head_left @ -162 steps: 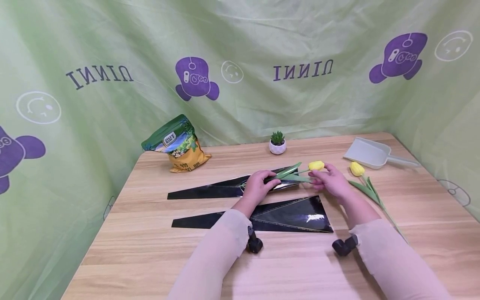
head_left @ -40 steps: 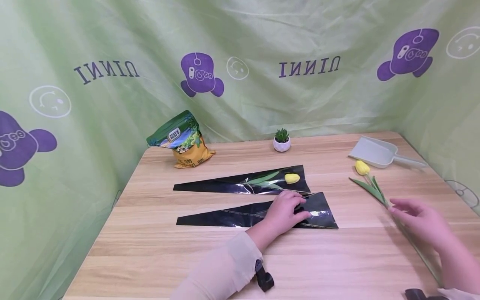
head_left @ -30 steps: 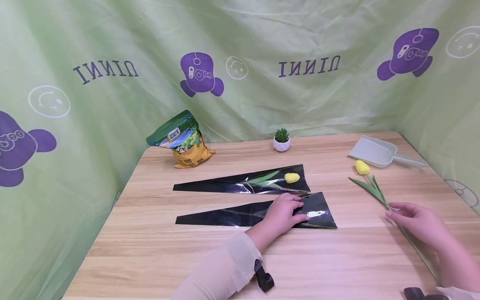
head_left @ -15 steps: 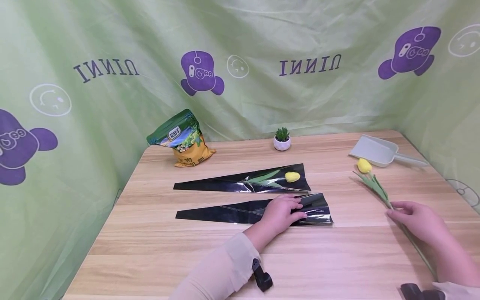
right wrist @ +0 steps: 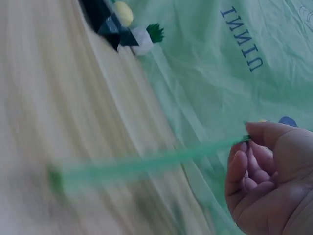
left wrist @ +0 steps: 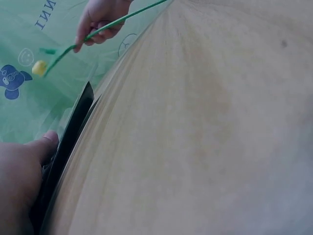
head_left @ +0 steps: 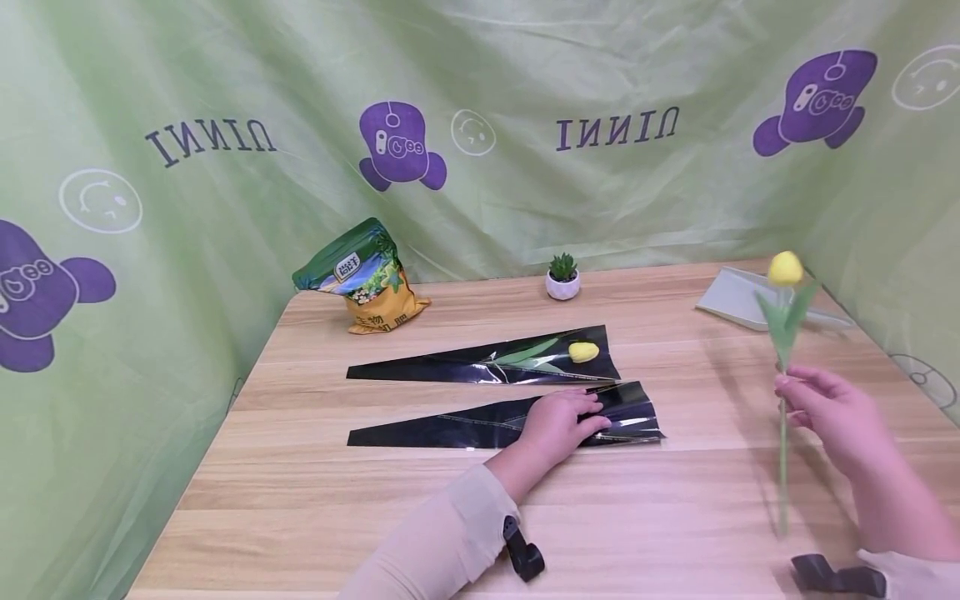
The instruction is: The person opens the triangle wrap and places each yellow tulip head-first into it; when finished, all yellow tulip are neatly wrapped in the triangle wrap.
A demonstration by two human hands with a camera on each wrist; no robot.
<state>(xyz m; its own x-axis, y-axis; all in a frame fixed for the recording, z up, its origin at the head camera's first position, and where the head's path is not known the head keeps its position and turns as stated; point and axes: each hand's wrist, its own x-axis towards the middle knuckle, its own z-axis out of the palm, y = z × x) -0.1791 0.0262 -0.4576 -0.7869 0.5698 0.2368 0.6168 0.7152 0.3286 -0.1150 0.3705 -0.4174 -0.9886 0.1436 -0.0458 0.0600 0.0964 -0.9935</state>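
Observation:
My right hand [head_left: 840, 408] pinches the green stem of a yellow tulip [head_left: 782, 333] between thumb and fingers, bloom up, above the table's right side. In the right wrist view the stem [right wrist: 146, 164] is blurred. My left hand [head_left: 558, 421] lies over the wide part of the nearer black flower sleeve [head_left: 442, 429], thumb and fingers gripping it; the sleeve's wide end bulges slightly. The undersides of the left fingers are hidden. Behind it, a second black flower sleeve [head_left: 412, 369] lies flat, with another yellow tulip [head_left: 583, 352] inside under clear film.
A green and orange bag [head_left: 367, 283] stands at the back left of the wooden table [head_left: 300, 500]. A small potted succulent [head_left: 562, 279] is at the back middle. The grey dustpan [head_left: 731, 298] sits at the back right, behind the raised tulip. Green printed cloth [head_left: 510, 208] hangs around.
Earlier both hands worked a tulip into the far sleeve. Since then the left hand moved to the near sleeve, whose mouth has bulged; the right hand gripped the other tulip and lifted it upright.

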